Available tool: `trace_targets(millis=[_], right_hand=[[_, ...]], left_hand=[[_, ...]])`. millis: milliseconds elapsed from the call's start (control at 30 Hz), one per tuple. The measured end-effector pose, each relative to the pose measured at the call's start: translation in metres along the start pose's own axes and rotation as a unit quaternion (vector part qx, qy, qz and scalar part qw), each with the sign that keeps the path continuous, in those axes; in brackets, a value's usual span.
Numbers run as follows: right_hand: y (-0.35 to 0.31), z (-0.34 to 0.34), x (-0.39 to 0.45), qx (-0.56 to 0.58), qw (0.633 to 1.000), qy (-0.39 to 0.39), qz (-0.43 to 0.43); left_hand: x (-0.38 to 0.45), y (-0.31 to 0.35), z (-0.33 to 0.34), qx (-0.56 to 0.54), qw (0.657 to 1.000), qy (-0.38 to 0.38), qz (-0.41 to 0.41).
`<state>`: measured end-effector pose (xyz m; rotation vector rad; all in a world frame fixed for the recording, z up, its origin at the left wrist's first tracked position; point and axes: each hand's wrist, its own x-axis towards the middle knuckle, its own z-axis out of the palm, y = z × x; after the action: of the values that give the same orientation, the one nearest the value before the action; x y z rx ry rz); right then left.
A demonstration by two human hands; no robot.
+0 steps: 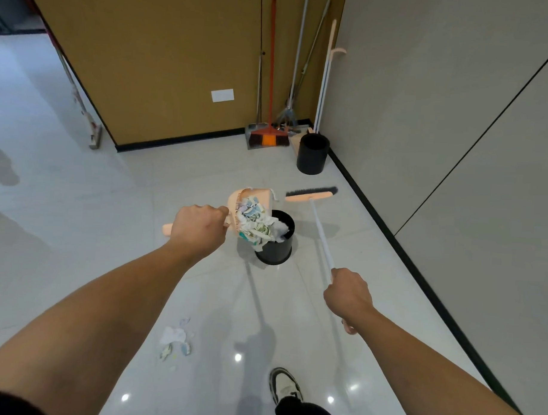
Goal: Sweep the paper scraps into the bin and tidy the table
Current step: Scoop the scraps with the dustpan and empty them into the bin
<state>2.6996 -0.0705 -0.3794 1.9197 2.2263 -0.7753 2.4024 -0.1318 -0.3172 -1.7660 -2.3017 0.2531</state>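
Peach dustpan in left hand grip, mouth tipped right over bin; broom gripped by right hand.

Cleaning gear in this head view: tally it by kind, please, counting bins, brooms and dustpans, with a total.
Bins: 2, the near bin under the scraps and the far bin by the wall.
Brooms: 2, the pink broom held by the right hand and the orange broom.
Dustpans: 2, the pink dustpan in the left hand and the grey dustpan.
Total: 6.
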Motion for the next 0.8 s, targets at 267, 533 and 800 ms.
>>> trace_targets(millis=[267, 533, 800], right_hand=[[0.015, -0.003, -0.011, 0.105, 0.994, 0.007, 0.041], [0.019, -0.002, -0.012, 0.103, 0.994, 0.025, 0.001], [0.027, 0.008, -0.006, 0.079, 0.996, 0.033, -0.002]], left_hand=[[0.0, 0.0, -0.002, 0.004, 1.0, 0.009, 0.004], [0.003, 0.007, -0.001, -0.002, 1.0, 0.016, -0.002], [0.018, 0.009, 0.001, 0.012, 1.0, 0.005, 0.026]])
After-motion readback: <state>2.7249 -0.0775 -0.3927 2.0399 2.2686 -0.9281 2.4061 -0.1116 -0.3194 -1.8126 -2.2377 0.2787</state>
